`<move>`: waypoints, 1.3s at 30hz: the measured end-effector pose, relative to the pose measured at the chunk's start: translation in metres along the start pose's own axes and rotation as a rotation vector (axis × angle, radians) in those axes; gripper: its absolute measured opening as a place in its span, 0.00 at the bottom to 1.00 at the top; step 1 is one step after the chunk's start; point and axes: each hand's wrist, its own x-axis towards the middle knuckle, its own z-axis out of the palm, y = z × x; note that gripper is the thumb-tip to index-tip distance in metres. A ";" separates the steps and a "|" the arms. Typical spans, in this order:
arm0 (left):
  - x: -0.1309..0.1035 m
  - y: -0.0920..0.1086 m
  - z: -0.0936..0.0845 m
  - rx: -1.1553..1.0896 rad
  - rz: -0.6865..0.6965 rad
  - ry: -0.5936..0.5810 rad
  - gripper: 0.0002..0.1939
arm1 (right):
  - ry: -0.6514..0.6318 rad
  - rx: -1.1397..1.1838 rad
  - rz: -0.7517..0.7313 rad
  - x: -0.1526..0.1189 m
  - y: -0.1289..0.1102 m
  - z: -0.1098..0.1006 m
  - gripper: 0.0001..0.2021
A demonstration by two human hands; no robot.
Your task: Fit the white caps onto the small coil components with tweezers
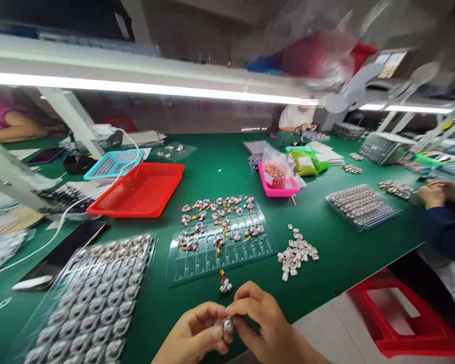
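Near the bottom centre, my left hand (199,331) and my right hand (260,321) meet around a small silvery metal part (228,325), both with closed fingers pinching it. Just beyond them a small white piece with red wires and a yellow tag (225,285) lies on the green table (227,177). A clear tray (212,265) behind it holds many similar wired pieces. Small white pieces (298,255) form a loose pile to the right. At the lower left, a clear tray bears rows of silvery metal parts (98,303).
A red basket (140,192), a blue basket (116,163) and a black tablet (66,253) are at left. Farther back are a pink tray (278,191) and green bags (307,162). At right, a co-worker's hands (436,193) are beside metal parts; a red stool (409,318) stands below.
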 end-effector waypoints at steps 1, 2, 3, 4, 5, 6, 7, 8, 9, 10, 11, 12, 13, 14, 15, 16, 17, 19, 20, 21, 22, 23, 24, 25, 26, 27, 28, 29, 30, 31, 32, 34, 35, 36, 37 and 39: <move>0.001 0.001 0.003 0.001 0.008 -0.003 0.20 | -0.033 0.015 0.024 0.000 -0.001 -0.002 0.13; 0.002 0.002 0.006 0.001 0.008 -0.015 0.19 | -0.045 0.035 0.036 0.000 -0.002 -0.004 0.13; 0.004 0.002 0.009 -0.008 0.000 -0.025 0.19 | -0.050 0.059 0.048 0.000 -0.003 -0.006 0.14; 0.006 0.002 0.010 -0.028 -0.002 -0.032 0.19 | -0.059 0.082 0.066 0.001 -0.002 -0.007 0.15; 0.008 0.002 0.011 -0.042 -0.009 -0.036 0.19 | -0.058 0.105 0.077 0.001 -0.002 -0.008 0.16; 0.009 0.002 0.011 -0.049 -0.014 -0.043 0.18 | -0.069 0.130 0.093 0.001 -0.001 -0.010 0.16; 0.010 0.001 0.011 -0.053 -0.019 -0.046 0.18 | -0.083 0.155 0.120 0.001 0.000 -0.011 0.16; 0.011 0.000 0.010 -0.055 -0.022 -0.041 0.17 | -0.093 0.177 0.160 0.000 0.002 -0.013 0.16; 0.011 0.000 0.010 -0.052 -0.020 -0.032 0.17 | -0.087 0.195 0.214 -0.001 0.003 -0.016 0.15; 0.010 -0.001 0.009 -0.045 -0.013 -0.015 0.16 | -0.068 0.212 0.273 -0.002 0.004 -0.018 0.15; 0.010 -0.001 0.008 -0.032 -0.001 0.007 0.15 | -0.045 0.230 0.329 -0.003 0.005 -0.020 0.14; 0.009 -0.001 0.007 -0.014 0.017 0.024 0.14 | -0.026 0.249 0.377 -0.004 0.006 -0.022 0.13; 0.008 -0.001 0.007 0.006 0.037 0.037 0.13 | -0.022 0.271 0.410 -0.004 0.006 -0.024 0.12; 0.007 0.000 0.007 0.025 0.060 0.042 0.12 | -0.035 0.293 0.432 -0.004 0.006 -0.024 0.11; 0.007 0.000 0.007 0.041 0.082 0.043 0.11 | -0.064 0.311 0.443 -0.004 0.005 -0.024 0.10; 0.006 0.001 0.007 0.055 0.105 0.045 0.11 | -0.098 0.322 0.452 -0.003 0.004 -0.023 0.10; 0.005 0.002 0.008 0.069 0.129 0.050 0.10 | -0.128 0.324 0.465 -0.003 0.003 -0.022 0.10; 0.003 0.005 0.011 0.095 0.183 0.072 0.08 | -0.167 0.314 0.501 -0.001 0.001 -0.017 0.10; 0.002 0.007 0.013 0.110 0.213 0.079 0.07 | -0.175 0.310 0.524 0.000 0.000 -0.015 0.09; 0.001 0.008 0.015 0.129 0.244 0.080 0.06 | -0.183 0.313 0.548 0.001 -0.001 -0.013 0.08; -0.001 0.009 0.016 0.151 0.276 0.074 0.05 | -0.194 0.327 0.571 0.002 -0.002 -0.012 0.06; -0.002 0.010 0.018 0.177 0.308 0.068 0.04 | -0.208 0.350 0.592 0.002 -0.003 -0.010 0.05; -0.003 0.010 0.019 0.205 0.341 0.062 0.04 | -0.223 0.380 0.613 0.003 -0.003 -0.010 0.05; -0.004 0.011 0.019 0.236 0.372 0.056 0.03 | -0.236 0.414 0.634 0.005 -0.004 -0.009 0.06; -0.005 0.011 0.020 0.264 0.400 0.052 0.03 | -0.246 0.447 0.650 0.006 -0.004 -0.009 0.07; -0.006 0.011 0.019 0.292 0.423 0.047 0.03 | -0.248 0.475 0.664 0.008 -0.004 -0.010 0.08; -0.007 0.011 0.019 0.327 0.440 0.040 0.03 | -0.248 0.498 0.671 0.009 -0.005 -0.011 0.09; -0.008 0.013 0.018 0.375 0.454 0.030 0.05 | -0.252 0.517 0.677 0.011 -0.005 -0.012 0.10; -0.009 0.014 0.017 0.440 0.467 0.021 0.07 | -0.261 0.533 0.684 0.012 -0.005 -0.013 0.10; -0.010 0.017 0.016 0.523 0.479 0.010 0.10 | -0.278 0.546 0.693 0.014 -0.005 -0.015 0.10; -0.010 0.020 0.016 0.616 0.492 -0.006 0.13 | -0.301 0.552 0.706 0.015 -0.006 -0.016 0.09; -0.011 0.026 0.015 0.787 0.514 -0.042 0.17 | -0.344 0.535 0.730 0.017 -0.006 -0.020 0.08; -0.011 0.028 0.014 0.846 0.521 -0.053 0.18 | -0.356 0.509 0.735 0.018 -0.006 -0.021 0.08; -0.011 0.030 0.014 0.885 0.524 -0.053 0.18 | -0.357 0.474 0.732 0.019 -0.007 -0.022 0.08; -0.010 0.030 0.014 0.907 0.523 -0.042 0.19 | -0.349 0.433 0.723 0.019 -0.007 -0.022 0.08; -0.009 0.028 0.014 0.908 0.504 0.014 0.18 | -0.306 0.351 0.692 0.020 -0.009 -0.022 0.08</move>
